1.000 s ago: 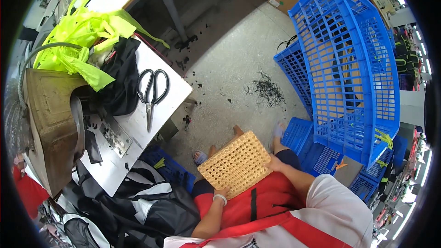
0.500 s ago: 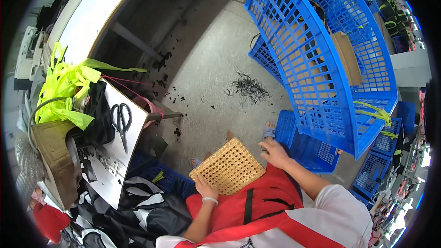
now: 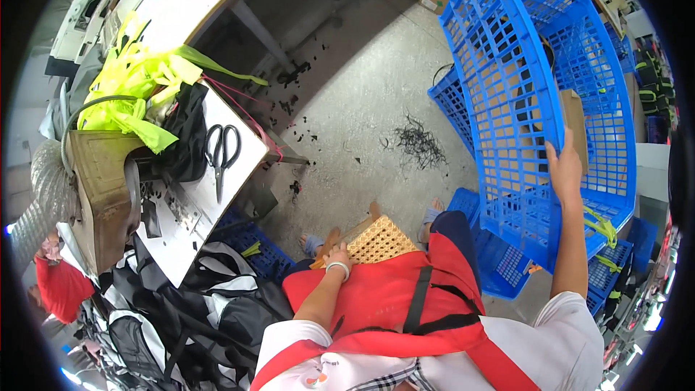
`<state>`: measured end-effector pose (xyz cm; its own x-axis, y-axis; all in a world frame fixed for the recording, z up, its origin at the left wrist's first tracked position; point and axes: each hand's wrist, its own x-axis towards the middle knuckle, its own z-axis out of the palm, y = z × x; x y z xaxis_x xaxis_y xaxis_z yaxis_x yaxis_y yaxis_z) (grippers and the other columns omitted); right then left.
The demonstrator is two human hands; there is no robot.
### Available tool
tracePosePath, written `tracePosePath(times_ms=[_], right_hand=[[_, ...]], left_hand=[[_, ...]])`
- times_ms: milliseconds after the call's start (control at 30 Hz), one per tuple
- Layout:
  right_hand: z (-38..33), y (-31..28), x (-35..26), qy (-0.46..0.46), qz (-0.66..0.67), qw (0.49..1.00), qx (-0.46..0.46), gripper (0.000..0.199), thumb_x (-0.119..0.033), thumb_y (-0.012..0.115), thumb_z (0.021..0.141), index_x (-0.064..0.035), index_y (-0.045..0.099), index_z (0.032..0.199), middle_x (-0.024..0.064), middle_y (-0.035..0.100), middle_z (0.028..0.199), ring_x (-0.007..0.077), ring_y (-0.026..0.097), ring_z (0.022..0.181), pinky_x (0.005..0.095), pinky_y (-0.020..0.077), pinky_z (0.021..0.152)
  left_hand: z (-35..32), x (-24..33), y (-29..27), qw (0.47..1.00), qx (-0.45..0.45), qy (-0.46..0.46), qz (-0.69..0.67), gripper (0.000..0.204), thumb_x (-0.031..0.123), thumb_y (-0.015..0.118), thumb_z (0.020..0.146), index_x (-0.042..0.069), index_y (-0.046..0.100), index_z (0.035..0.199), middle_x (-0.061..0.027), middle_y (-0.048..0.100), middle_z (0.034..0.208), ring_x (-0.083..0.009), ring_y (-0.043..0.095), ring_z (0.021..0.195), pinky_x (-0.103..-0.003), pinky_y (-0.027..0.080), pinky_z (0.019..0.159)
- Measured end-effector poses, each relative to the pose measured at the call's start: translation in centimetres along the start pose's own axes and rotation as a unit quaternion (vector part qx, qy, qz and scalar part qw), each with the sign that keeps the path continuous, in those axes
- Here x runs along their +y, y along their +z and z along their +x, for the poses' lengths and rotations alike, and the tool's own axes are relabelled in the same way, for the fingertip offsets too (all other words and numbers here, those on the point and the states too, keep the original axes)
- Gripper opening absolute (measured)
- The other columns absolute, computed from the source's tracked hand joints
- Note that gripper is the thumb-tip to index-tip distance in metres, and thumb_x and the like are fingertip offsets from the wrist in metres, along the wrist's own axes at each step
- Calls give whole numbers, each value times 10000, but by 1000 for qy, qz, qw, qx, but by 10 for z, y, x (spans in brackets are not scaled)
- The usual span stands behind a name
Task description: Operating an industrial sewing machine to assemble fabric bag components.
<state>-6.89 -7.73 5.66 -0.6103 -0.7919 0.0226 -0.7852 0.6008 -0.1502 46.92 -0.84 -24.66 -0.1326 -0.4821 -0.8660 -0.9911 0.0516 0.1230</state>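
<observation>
1 large blue crate (image 3: 537, 65), right side, standing tilted; right hand (image 3: 565, 163) grasps its near rim, fingers over the edge. The lattice wall partly blocks the view of what is inside or behind; brown cardboard (image 3: 574, 123) shows past it. 1 black-and-white fabric heap (image 3: 232, 318), lower left, individual pieces can't be counted. 1 red apron (image 3: 391, 293) on the wearer, covering the near part of the cane seat. 1 white-topped table (image 3: 232, 108) at left. At least 3 smaller blue crates: one behind the big one (image 3: 452, 108), one low beside the right leg (image 3: 499, 253), one under the table edge (image 3: 264, 250). 1 brown machine housing (image 3: 105, 195) over the table's left end. 1 neon-yellow strip bundle (image 3: 137, 94), strip count unclear, next to 1 black cloth (image 3: 188, 127). 1 woven cane seat (image 3: 380, 239) between the knees; left hand (image 3: 337, 255) on its left edge, can't tell whether gripping or just resting. 1 pile of dark threads (image 3: 420, 141) on the floor. 1 pair of scissors (image 3: 218, 174) on the table, black handles, blades toward wearer.
</observation>
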Motion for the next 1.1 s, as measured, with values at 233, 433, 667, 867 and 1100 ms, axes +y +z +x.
tracePosePath(times_ms=[233,433,667,867,1100], right_hand=[[1,-5,-33,-12,14,1000,-19,410,-203,561,936,-92,399,1296,276,646,913,476,622,835,537,483,694],[-2,5,-8,3,-37,999,29,454,-269,568,934,-66,427,1315,288,646,941,482,616,841,545,473,712],[8,12,15,39,-120,991,39,504,-328,541,935,-56,414,1340,303,640,927,482,614,858,545,471,738],[1,6,26,79,-167,983,20,520,-347,539,940,-71,403,1359,289,639,1009,486,606,914,532,473,785],[4,12,17,81,-150,985,34,447,-340,533,948,-70,441,1292,291,643,974,490,602,900,533,470,763]], left_hand=[[32,-8,35,995,-40,-91,23,552,353,591,907,105,412,1368,-184,438,1429,-389,417,1324,-512,408,1029],[73,48,6,969,-194,129,81,459,268,343,1000,117,403,1430,-169,474,1432,-375,486,1291,-509,403,1044],[73,46,4,965,-206,150,61,429,245,290,1011,107,434,1390,-173,559,1339,-320,542,1246,-453,460,994],[101,38,12,946,-272,174,21,486,308,321,1012,81,384,1436,-172,542,1352,-320,513,1272,-446,394,1064],[94,29,32,964,-253,-11,-74,506,350,299,1012,48,506,1362,-167,510,1386,-327,459,1317,-405,302,1133]])
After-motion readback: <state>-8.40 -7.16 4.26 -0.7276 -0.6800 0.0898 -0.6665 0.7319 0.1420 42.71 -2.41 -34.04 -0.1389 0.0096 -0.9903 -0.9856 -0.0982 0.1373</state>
